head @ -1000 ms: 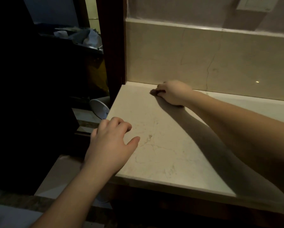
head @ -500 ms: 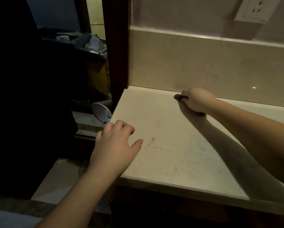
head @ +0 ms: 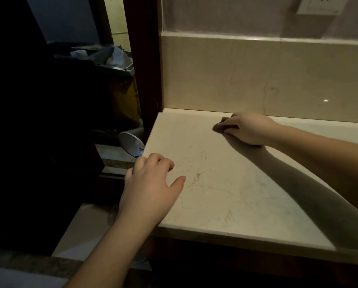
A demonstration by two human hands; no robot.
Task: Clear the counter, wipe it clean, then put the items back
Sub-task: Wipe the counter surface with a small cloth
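Counter (head: 226, 183): pale veined marble, right hand (head: 249, 128) pressing dark cloth (head: 220, 126).

no readable text, labels, or signs

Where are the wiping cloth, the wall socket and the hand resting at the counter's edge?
cloth (head: 220, 127), head view, dark bit poking out from the fingers.
wall socket (head: 317, 6), head view, its white faceplate.
left hand (head: 151, 190), head view, back of the hand.

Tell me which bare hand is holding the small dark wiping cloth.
The right hand, by the back wall, grips the cloth; the left hand holds nothing.
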